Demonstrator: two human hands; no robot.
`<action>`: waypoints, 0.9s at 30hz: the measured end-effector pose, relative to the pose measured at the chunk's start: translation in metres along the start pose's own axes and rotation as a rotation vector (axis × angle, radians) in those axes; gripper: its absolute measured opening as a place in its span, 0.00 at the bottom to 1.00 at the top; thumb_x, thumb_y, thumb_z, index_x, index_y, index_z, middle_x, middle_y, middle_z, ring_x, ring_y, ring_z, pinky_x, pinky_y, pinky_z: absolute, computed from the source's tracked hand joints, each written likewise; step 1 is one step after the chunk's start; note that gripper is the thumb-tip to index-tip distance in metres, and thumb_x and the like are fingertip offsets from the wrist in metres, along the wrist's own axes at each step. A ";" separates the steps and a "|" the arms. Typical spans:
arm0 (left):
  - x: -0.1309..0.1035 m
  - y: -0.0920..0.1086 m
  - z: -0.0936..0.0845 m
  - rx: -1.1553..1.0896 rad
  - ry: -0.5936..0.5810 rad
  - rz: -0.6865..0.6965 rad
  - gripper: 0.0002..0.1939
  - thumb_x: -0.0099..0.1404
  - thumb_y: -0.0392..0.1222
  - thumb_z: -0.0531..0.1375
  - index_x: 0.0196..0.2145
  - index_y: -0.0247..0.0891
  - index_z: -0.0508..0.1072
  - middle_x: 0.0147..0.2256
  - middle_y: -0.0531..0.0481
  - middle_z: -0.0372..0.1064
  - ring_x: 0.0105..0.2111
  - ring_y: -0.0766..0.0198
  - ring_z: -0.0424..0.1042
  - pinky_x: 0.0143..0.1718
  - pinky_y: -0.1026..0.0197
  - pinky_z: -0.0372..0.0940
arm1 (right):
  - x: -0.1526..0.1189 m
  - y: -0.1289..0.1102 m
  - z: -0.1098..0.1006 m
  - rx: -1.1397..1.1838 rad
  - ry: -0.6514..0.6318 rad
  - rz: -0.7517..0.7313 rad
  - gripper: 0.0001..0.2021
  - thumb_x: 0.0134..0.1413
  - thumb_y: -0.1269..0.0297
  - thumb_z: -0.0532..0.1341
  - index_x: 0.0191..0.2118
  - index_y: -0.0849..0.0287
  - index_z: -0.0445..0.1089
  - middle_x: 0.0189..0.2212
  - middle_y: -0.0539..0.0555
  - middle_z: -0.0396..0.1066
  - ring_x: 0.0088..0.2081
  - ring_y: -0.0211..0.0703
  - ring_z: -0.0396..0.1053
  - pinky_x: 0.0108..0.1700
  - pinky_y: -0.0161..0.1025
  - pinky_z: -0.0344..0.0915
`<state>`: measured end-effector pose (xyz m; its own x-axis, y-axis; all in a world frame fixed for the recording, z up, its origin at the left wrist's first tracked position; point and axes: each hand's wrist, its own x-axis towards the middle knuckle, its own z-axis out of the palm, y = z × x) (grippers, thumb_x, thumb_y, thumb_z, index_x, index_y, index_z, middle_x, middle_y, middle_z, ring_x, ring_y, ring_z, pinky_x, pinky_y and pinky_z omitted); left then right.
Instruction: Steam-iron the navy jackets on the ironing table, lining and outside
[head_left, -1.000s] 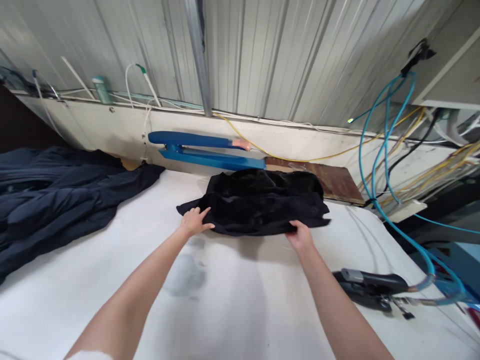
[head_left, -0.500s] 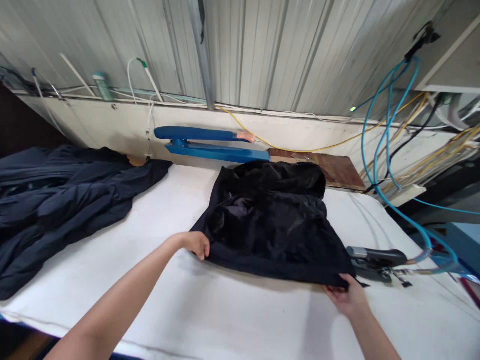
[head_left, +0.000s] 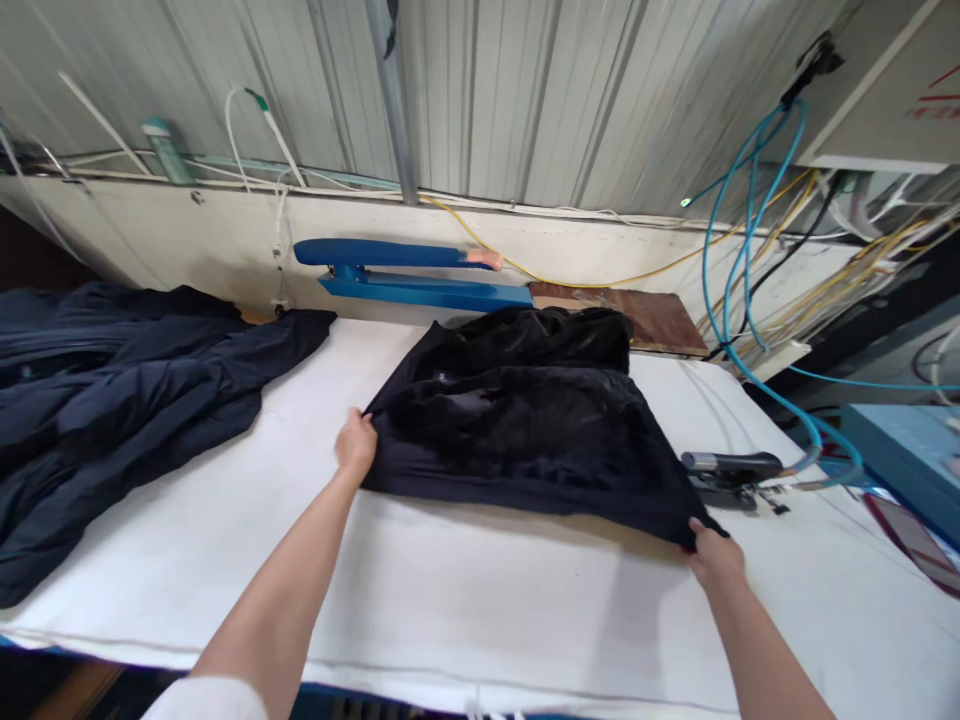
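Observation:
A black garment (head_left: 517,420) with a shiny, plush-looking inner face lies spread over the white table (head_left: 465,600). My left hand (head_left: 355,445) is closed on its left edge. At the near right corner, my right hand (head_left: 716,555) pinches the fabric, thumb on top. The near edge runs fairly straight between both hands and looks slightly raised off the table. Just beyond my right hand, a black-handled steam iron (head_left: 731,475) lies by the garment's right edge, partly covered by it.
A dark navy garment (head_left: 127,400) lies in folds on the left. Behind the table are a blue padded pressing arm (head_left: 390,255) and a brown board (head_left: 652,315). Blue hoses (head_left: 720,270) hang at the right near a light-blue box (head_left: 907,465). A green bottle (head_left: 169,150) stands against the wall.
My left hand has moved left and away from me along the garment's edge. My right hand has shifted slightly right to the corner. The near edge now looks straighter and the garment wider.

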<state>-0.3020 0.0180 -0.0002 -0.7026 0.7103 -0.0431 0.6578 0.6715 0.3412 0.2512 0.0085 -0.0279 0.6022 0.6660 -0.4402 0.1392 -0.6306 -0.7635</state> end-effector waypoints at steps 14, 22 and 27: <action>-0.131 0.010 0.019 -0.217 -0.133 1.035 0.12 0.57 0.31 0.48 0.31 0.41 0.69 0.31 0.50 0.64 0.35 0.65 0.63 0.39 0.63 0.58 | -0.019 -0.040 -0.007 -0.816 0.023 -0.226 0.19 0.54 0.57 0.47 0.39 0.66 0.66 0.41 0.69 0.67 0.49 0.57 0.61 0.48 0.48 0.56; -0.176 0.047 0.039 -0.014 -0.192 0.911 0.14 0.57 0.33 0.50 0.39 0.43 0.69 0.34 0.48 0.64 0.37 0.62 0.62 0.39 0.60 0.58 | -0.032 0.007 -0.019 -0.880 0.222 -0.314 0.22 0.56 0.53 0.40 0.48 0.60 0.57 0.34 0.61 0.69 0.36 0.53 0.67 0.36 0.45 0.60; -0.224 0.107 0.065 -0.257 -0.377 1.178 0.16 0.61 0.34 0.46 0.39 0.44 0.71 0.34 0.50 0.68 0.37 0.66 0.64 0.39 0.64 0.60 | -0.027 0.007 -0.033 -0.917 0.179 -0.887 0.13 0.54 0.67 0.46 0.37 0.61 0.65 0.37 0.61 0.66 0.41 0.48 0.61 0.45 0.42 0.55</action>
<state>-0.0562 -0.0555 -0.0146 0.4203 0.8930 0.1607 0.7296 -0.4379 0.5253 0.2617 -0.0271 -0.0063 0.1127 0.9787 0.1715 0.9877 -0.0914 -0.1273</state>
